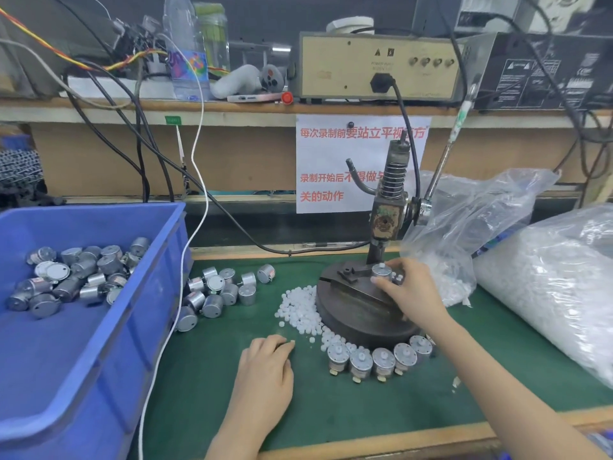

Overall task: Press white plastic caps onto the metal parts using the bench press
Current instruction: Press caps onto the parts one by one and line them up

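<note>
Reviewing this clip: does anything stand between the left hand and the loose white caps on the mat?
Nothing visible does. The left hand rests on the green mat, and only bare mat separates it from the nearest white caps beside the press base.

Silver metal part (380,272) upright on bench press (358,313) base; white caps (300,310) heaped beside base, left

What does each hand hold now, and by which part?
The right hand grips a round metal part by its side, on the press base. The left hand rests on the mat beside the white caps; whether it pinches one cannot be told.
</note>
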